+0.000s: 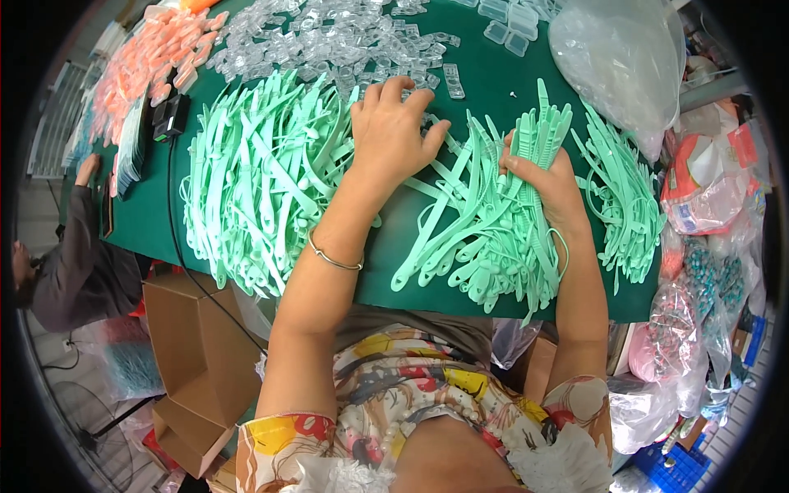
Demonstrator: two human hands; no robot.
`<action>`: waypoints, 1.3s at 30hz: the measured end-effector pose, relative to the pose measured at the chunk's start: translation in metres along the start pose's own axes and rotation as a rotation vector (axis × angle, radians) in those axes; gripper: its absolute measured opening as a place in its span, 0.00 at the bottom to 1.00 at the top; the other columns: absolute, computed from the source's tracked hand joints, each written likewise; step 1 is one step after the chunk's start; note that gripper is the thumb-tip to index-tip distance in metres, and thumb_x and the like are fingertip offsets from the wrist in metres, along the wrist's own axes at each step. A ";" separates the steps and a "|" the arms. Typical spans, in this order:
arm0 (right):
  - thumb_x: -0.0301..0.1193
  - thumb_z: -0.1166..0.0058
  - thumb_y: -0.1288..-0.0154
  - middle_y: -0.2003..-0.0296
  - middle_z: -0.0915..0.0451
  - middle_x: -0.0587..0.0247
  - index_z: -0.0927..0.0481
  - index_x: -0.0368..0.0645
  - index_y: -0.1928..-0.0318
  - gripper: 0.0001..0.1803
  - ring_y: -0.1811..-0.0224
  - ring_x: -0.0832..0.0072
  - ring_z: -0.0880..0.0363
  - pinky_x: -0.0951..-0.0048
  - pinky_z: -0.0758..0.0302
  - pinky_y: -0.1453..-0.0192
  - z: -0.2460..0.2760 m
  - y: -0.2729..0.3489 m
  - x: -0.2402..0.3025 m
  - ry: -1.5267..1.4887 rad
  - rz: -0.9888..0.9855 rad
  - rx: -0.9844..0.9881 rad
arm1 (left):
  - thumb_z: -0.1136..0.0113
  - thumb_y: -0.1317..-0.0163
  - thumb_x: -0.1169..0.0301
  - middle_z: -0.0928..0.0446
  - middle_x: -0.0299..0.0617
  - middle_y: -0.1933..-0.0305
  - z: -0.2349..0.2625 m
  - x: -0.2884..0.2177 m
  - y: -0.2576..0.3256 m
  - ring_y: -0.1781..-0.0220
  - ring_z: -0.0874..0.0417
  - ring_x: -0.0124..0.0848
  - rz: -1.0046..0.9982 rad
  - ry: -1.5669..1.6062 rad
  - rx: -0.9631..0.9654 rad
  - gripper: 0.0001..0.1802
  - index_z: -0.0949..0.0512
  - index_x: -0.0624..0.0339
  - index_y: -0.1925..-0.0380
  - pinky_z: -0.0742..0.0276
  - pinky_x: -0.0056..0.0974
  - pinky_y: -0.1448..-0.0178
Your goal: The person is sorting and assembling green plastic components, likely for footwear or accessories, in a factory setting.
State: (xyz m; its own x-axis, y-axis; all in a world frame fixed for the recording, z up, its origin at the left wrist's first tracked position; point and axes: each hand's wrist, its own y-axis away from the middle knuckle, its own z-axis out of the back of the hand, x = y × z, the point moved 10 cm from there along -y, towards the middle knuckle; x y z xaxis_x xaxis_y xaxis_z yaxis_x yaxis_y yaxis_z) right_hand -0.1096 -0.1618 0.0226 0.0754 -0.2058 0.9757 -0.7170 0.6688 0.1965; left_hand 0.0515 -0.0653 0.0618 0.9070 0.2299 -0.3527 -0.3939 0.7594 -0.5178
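My left hand [393, 130] reaches over the table at the edge of a scattered heap of small clear plastic pieces [329, 37]. Its fingers are bent but apart, and nothing shows in its grasp. To its left lies a big pile of mint-green plastic straps [263, 181], long and narrow with holes at the rounded ends. My right hand [546, 177] is closed around a bunch of the same straps [542, 127], their ridged ends pointing up past the thumb. More straps [485, 246] fan out beneath that hand toward the table's near edge.
Another strap pile [625, 197] lies at the right edge of the green table [382, 275]. Orange pieces [152, 62], a small black device [170, 117] with a cable and a clear bag [616, 62] border the work area. A co-worker's sleeve [78, 263] shows at left, near a cardboard box [193, 353].
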 end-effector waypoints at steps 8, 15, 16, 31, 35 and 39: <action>0.27 0.41 0.52 0.69 0.22 0.60 0.25 0.35 0.60 0.17 0.68 0.76 0.23 0.75 0.26 0.61 0.001 0.003 0.001 0.019 -0.009 -0.035 | 0.44 0.48 0.79 0.27 0.44 0.65 0.018 -0.006 -0.004 0.63 0.24 0.43 -0.098 0.182 -0.186 0.10 0.21 0.56 0.65 0.28 0.43 0.60; 0.27 0.39 0.52 0.70 0.22 0.60 0.26 0.36 0.59 0.18 0.68 0.75 0.23 0.74 0.26 0.60 0.007 0.000 -0.002 -0.012 -0.004 -0.004 | 0.37 0.49 0.75 0.26 0.40 0.74 0.002 -0.022 -0.004 0.79 0.26 0.34 -0.025 0.464 0.087 0.07 0.21 0.59 0.68 0.31 0.34 0.74; 0.26 0.39 0.52 0.70 0.22 0.60 0.26 0.36 0.58 0.19 0.68 0.75 0.23 0.74 0.26 0.60 0.007 -0.001 -0.001 -0.019 0.010 -0.011 | 0.37 0.49 0.75 0.26 0.40 0.74 0.005 -0.023 -0.003 0.79 0.26 0.34 -0.026 0.466 0.091 0.07 0.21 0.59 0.68 0.31 0.34 0.74; 0.27 0.35 0.53 0.64 0.24 0.61 0.26 0.36 0.55 0.23 0.64 0.75 0.24 0.73 0.28 0.56 0.007 0.004 0.003 -0.005 0.025 -0.053 | 0.35 0.58 0.71 0.26 0.40 0.71 -0.012 -0.018 0.009 0.62 0.25 0.41 -0.079 -0.089 0.245 0.12 0.20 0.56 0.70 0.29 0.42 0.58; 0.27 0.35 0.53 0.65 0.23 0.61 0.27 0.35 0.55 0.23 0.65 0.75 0.24 0.73 0.28 0.57 0.008 0.004 0.002 -0.026 0.014 -0.063 | 0.36 0.57 0.73 0.25 0.40 0.70 -0.015 -0.021 0.008 0.63 0.24 0.42 -0.128 -0.072 0.223 0.10 0.20 0.56 0.70 0.28 0.42 0.60; 0.27 0.36 0.53 0.67 0.23 0.62 0.27 0.35 0.55 0.23 0.67 0.76 0.24 0.74 0.28 0.59 0.009 0.004 0.000 -0.010 0.018 -0.077 | 0.37 0.48 0.75 0.20 0.39 0.67 -0.017 -0.007 0.004 0.68 0.20 0.33 0.135 0.518 0.249 0.07 0.20 0.61 0.68 0.27 0.33 0.65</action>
State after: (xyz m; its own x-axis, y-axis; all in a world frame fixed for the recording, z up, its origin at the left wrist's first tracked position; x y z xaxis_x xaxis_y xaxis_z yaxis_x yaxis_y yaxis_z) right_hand -0.1188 -0.1658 0.0225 0.0560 -0.2005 0.9781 -0.6626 0.7253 0.1866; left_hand 0.0413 -0.0742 0.0484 0.6361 0.0550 -0.7697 -0.3969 0.8787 -0.2652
